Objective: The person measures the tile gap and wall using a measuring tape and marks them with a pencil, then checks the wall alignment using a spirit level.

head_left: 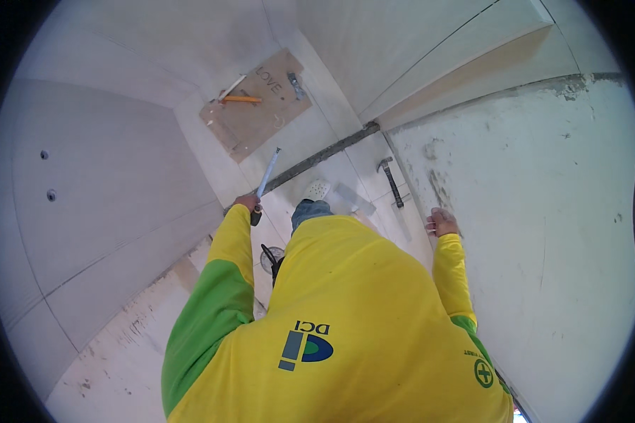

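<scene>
Tape measure (pixel 267 173), one, in the left hand (pixel 248 203), above the pale tiled floor (pixel 337 174) at centre left; its light blade is out, slanting away toward the board. Left fingers are closed round the dark case. Right hand (pixel 442 223), near the right-hand wall (pixel 515 183): fingers loosely bent and slightly apart, nothing seen in them; cannot tell whether they touch the wall. Counts: one black-handled hammer (pixel 392 182) flat on the tiles, left of and beyond the right hand; one brown board (pixel 250 130) on the floor, bearing one orange-handled tool (pixel 241 99), one pale slim piece (pixel 232 87) and one grey tool (pixel 295 85), kinds unclear; one dark strip (pixel 317 158) across the floor; one white clog (pixel 316 188) showing; two small round fittings in the left wall (pixel 120 169). Writing: one dark handwritten word on the board, beside a faint curved mark; on the yellow-and-green shirt (pixel 374 296), a blue, green and grey logo with upside-down capitals, plus one round green cross emblem with small lettering.
</scene>
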`<state>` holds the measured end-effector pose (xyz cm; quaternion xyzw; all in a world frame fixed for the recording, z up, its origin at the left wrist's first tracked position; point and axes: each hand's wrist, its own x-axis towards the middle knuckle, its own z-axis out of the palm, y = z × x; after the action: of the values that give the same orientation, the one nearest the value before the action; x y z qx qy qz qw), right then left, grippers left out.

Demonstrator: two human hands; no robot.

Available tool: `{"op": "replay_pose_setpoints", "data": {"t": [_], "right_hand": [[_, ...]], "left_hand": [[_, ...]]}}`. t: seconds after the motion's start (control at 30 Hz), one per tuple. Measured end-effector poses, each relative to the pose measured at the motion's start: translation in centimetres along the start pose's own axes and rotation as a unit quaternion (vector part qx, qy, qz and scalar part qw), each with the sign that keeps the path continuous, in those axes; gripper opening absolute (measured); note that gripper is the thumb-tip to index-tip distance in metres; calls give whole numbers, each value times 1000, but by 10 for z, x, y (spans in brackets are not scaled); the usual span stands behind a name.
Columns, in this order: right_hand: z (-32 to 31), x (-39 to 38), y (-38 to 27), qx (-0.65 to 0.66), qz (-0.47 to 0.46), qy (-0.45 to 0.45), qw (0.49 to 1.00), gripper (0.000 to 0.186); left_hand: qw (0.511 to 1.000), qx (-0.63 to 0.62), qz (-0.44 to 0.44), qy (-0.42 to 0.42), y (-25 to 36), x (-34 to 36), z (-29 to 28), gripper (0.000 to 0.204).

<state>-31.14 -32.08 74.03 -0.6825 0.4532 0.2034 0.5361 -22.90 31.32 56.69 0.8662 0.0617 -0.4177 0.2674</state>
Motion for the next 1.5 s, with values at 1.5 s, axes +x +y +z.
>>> {"op": "replay_pose_setpoints", "data": {"t": [1.5], "right_hand": [[-75, -296, 589, 359, 245, 462, 773, 40]], "left_hand": [[105, 723, 505, -460, 575, -141, 582, 39]]}}
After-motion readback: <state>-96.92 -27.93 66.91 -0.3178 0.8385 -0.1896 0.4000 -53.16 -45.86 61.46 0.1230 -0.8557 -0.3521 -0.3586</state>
